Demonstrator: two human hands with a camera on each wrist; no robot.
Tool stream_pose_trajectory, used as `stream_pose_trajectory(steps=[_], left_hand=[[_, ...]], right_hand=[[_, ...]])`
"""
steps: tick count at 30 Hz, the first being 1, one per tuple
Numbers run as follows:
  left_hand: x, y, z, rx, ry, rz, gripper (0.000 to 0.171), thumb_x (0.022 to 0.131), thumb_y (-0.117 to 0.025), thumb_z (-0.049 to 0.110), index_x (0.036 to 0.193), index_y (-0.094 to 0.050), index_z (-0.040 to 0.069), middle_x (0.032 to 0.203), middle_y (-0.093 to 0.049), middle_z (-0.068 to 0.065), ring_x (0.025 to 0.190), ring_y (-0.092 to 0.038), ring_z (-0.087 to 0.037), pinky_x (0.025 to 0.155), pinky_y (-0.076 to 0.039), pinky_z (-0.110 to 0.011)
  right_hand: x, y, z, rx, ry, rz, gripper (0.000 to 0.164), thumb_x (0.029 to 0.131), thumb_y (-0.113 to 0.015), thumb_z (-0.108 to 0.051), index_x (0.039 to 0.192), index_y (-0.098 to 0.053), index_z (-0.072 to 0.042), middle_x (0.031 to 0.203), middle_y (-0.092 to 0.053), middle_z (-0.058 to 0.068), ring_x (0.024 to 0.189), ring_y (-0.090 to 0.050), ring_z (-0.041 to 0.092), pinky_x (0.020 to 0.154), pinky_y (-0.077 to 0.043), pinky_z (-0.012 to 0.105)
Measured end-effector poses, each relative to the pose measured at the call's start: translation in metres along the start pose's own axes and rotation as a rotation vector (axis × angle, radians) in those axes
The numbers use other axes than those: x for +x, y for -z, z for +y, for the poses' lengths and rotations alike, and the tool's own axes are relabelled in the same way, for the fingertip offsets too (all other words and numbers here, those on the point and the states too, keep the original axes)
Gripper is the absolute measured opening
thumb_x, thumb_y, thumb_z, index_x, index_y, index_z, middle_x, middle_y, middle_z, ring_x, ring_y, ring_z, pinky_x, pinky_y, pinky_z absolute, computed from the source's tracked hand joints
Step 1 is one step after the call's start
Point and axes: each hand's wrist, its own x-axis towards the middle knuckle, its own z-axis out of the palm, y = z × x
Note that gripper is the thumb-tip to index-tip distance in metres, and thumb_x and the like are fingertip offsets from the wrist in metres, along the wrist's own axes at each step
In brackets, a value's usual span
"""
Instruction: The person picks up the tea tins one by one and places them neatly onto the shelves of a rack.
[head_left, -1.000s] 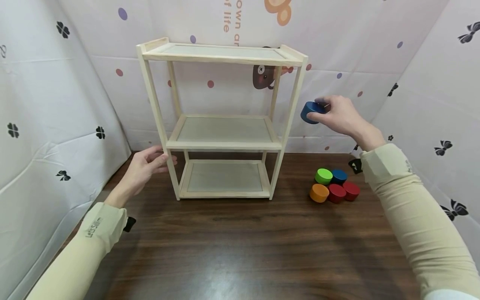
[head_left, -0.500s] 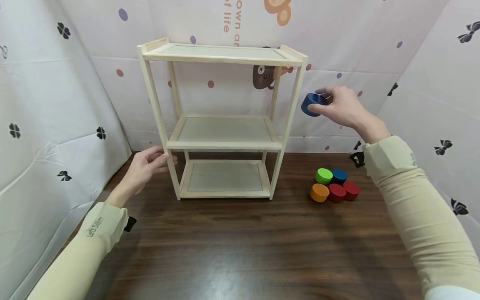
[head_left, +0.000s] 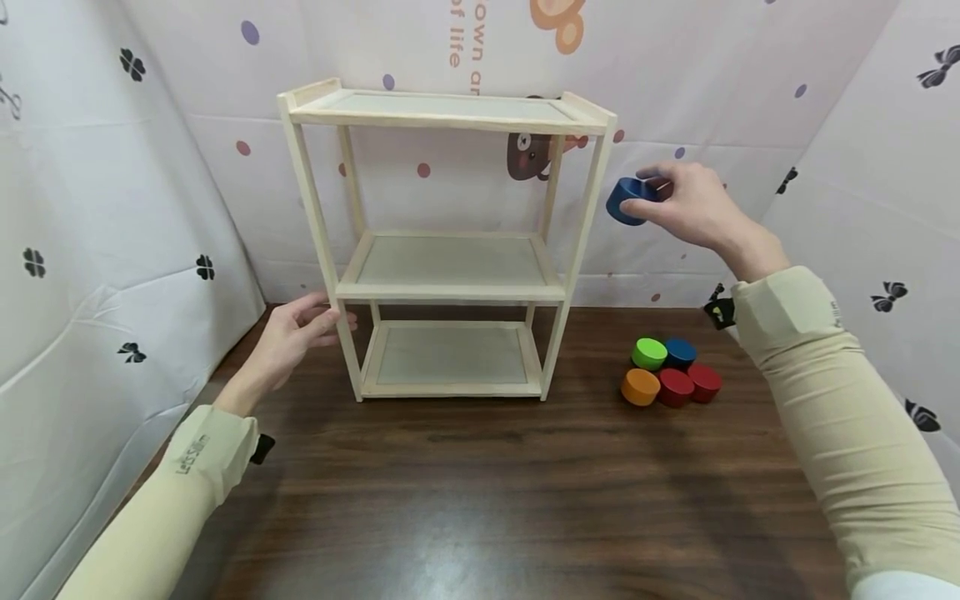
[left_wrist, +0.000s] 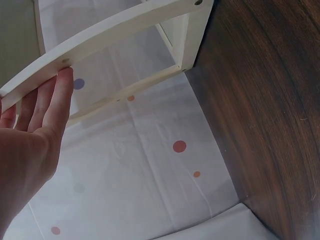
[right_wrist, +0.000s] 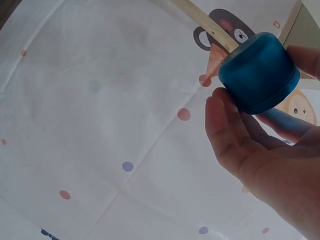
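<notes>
My right hand (head_left: 696,204) pinches a small blue round tin (head_left: 628,200) between thumb and fingers, up in the air just right of the shelf's right post. Seen in the right wrist view, the blue tin (right_wrist: 259,75) has a rounded end and a seam near the other end. My left hand (head_left: 288,337) holds the front left post of the pale wooden three-tier shelf (head_left: 450,292), thumb in front and fingers reaching behind. The left wrist view has those fingertips (left_wrist: 64,75) against the post; the thumb is hidden there.
On the dark wooden table (head_left: 480,492), right of the shelf, several similar round tins stand grouped: green (head_left: 648,353), blue (head_left: 680,352), orange (head_left: 641,387) and two red (head_left: 676,387). Patterned white cloth (head_left: 697,92) hangs behind and at both sides.
My right hand has risen with the blue tin, slightly to the right as well, beside the shelf's right post. The left hand keeps its place on the left post.
</notes>
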Motion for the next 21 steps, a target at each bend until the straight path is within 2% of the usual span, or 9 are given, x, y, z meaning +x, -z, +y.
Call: stream_pose_trajectory(steps=[4, 10, 13, 19, 21], left_hand=[[0.000, -0.001, 0.000, -0.019, -0.013, 0.000, 0.042, 0.099, -0.054, 0.020, 0.134, -0.050, -0.004, 0.100, -0.073, 0.008, 0.100, -0.070, -0.014, 0.084, -0.061, -0.029], [0.000, -0.001, 0.000, -0.006, -0.022, -0.008, 0.038, 0.099, -0.053, 0.019, 0.133, -0.053, 0.002, 0.100, -0.073, 0.009, 0.101, -0.070, -0.014, 0.083, -0.061, -0.027], [-0.002, -0.001, 0.000, 0.002, -0.009, -0.001, 0.039, 0.099, -0.053, 0.021, 0.133, -0.052, 0.001, 0.100, -0.073, 0.009, 0.102, -0.070, -0.015, 0.084, -0.061, -0.028], [-0.002, -0.001, 0.001, 0.011, -0.011, -0.006, 0.041, 0.099, -0.053, 0.022, 0.134, -0.051, 0.000, 0.100, -0.072, 0.009, 0.102, -0.070, -0.014, 0.084, -0.061, -0.028], [-0.002, -0.001, 0.000, 0.014, -0.019, -0.013, 0.042, 0.100, -0.053, 0.022, 0.134, -0.050, -0.002, 0.100, -0.072, 0.009, 0.102, -0.070, -0.013, 0.085, -0.061, -0.029]], right_hand=[[0.001, 0.002, -0.001, -0.009, -0.002, -0.002, 0.063, 0.093, -0.056, -0.042, 0.139, -0.047, 0.000, 0.125, -0.058, 0.028, 0.107, -0.058, 0.036, 0.065, -0.043, 0.022], [0.005, 0.011, -0.003, 0.010, -0.002, 0.010, 0.064, 0.093, -0.057, -0.042, 0.141, -0.046, 0.000, 0.128, -0.056, 0.028, 0.108, -0.058, 0.037, 0.064, -0.041, 0.017], [0.006, 0.016, -0.005, 0.020, -0.013, 0.013, 0.066, 0.093, -0.057, -0.043, 0.142, -0.044, -0.002, 0.129, -0.056, 0.027, 0.103, -0.058, 0.030, 0.064, -0.040, 0.017], [0.008, 0.028, -0.009, 0.023, -0.016, 0.029, 0.067, 0.092, -0.058, -0.043, 0.143, -0.043, -0.002, 0.130, -0.056, 0.027, 0.085, -0.054, 0.005, 0.067, -0.039, 0.018], [0.008, 0.031, -0.010, 0.017, -0.017, 0.039, 0.067, 0.093, -0.057, -0.043, 0.143, -0.043, -0.002, 0.131, -0.056, 0.027, 0.087, -0.054, 0.009, 0.067, -0.038, 0.019]])
